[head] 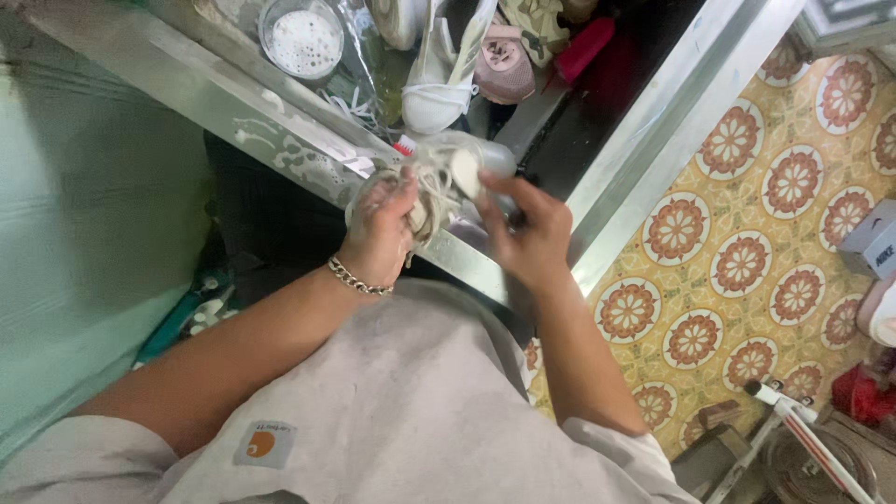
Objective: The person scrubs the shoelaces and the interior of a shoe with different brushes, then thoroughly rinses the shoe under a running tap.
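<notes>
1. My left hand [381,224] is closed around a bundle of pale shoelaces [431,191], held over the metal sink rim [280,131].
2. My right hand [527,233] grips a white brush [464,173], its head touching the laces.
3. In the sink stand a white sneaker [439,75] and a pink shoe [504,61].
4. A foamy bowl [301,39] sits near the rim, well apart from my hands.
</notes>
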